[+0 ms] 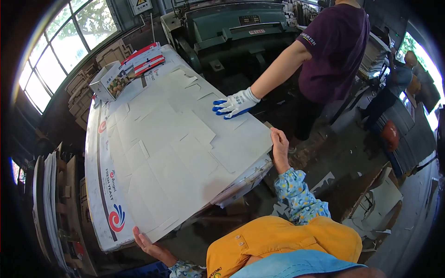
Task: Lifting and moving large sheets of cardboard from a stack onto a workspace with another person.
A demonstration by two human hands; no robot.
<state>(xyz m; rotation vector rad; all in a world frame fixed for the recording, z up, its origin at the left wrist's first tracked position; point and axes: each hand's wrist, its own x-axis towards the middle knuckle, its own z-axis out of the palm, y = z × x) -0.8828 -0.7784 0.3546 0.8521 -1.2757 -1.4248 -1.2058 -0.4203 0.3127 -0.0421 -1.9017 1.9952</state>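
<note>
A thick stack of large white die-cut cardboard sheets (171, 139) lies flat in front of me, box outlines cut into the top sheet. My left hand (149, 244) grips the stack's near left corner. My right hand (279, 142) holds its right corner, fingers curled over the edge. Across the stack, a co-worker's hand in a white and blue glove (234, 105) presses flat on the far edge of the top sheet.
A green machine (232, 32) stands behind the stack. A small printed carton (110, 81) and red and white sheets (146, 58) lie at the far end. Cardboard stacks (51, 208) line the left wall. Scraps litter the floor at right (375, 199). Another person (403, 78) stands far right.
</note>
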